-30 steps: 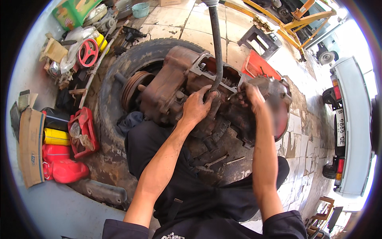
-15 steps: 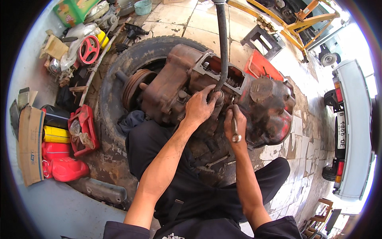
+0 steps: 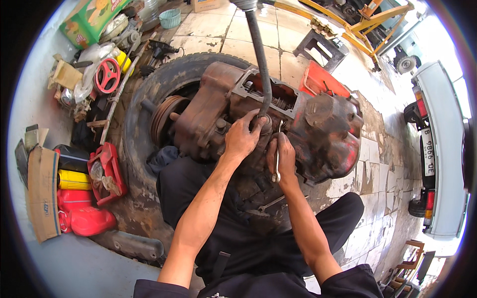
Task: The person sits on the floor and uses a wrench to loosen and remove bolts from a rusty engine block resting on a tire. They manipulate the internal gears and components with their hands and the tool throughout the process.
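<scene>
A greasy brown gearbox (image 3: pixel 208 94) lies in front of me, its rectangular top opening showing gears inside. From its near side a long, dark, bent gear lever (image 3: pixel 260 64) rises toward the far edge of the view. My left hand (image 3: pixel 242 135) is closed around the base of this lever, thumb and fingers against the rounded joint. Close beside it, my right hand (image 3: pixel 283 156) grips a combination wrench (image 3: pixel 277 171). One wrench end shows near my thumb; the other reaches the lever's base, where its seat is partly hidden.
The gearbox rests against a tire (image 3: pixel 136 111). Another wrench (image 3: pixel 271 203) lies on the floor between my legs. A red tray (image 3: pixel 318 79) and black stool (image 3: pixel 323 49) are beyond. Red containers (image 3: pixel 89 221) and a cardboard piece (image 3: pixel 43 193) stand left; a truck (image 3: pixel 439 149) is right.
The wrench in my right hand has swung, its near end moving left toward me. My left hand keeps its hold on the lever's base. The whole view has shifted slightly.
</scene>
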`<move>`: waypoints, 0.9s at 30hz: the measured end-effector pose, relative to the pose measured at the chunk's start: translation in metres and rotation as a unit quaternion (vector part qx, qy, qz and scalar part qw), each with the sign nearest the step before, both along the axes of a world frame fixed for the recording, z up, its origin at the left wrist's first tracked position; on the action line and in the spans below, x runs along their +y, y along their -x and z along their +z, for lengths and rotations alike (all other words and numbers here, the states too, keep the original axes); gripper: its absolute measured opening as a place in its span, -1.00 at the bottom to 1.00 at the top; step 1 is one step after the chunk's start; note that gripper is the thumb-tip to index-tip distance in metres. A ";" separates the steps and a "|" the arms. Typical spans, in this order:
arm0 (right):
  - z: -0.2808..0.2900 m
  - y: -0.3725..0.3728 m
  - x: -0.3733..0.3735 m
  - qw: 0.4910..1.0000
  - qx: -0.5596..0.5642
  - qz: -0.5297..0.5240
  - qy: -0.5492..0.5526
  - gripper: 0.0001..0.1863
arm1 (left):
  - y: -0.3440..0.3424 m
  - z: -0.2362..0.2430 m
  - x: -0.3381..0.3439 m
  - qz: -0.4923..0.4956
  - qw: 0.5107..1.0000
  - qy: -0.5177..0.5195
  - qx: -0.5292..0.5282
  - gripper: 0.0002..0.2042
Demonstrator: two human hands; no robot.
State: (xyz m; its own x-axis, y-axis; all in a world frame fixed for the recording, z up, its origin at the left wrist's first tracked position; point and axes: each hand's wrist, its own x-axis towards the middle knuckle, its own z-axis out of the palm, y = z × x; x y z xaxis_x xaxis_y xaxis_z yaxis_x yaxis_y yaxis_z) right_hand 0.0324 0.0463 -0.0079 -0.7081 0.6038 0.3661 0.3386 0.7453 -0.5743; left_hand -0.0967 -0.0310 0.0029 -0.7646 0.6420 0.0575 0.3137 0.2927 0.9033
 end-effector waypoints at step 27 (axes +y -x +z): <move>0.136 -0.092 0.137 0.961 0.239 0.099 0.100 -0.80 | -0.079 -0.016 0.125 0.302 0.850 -0.126 -0.413 -0.74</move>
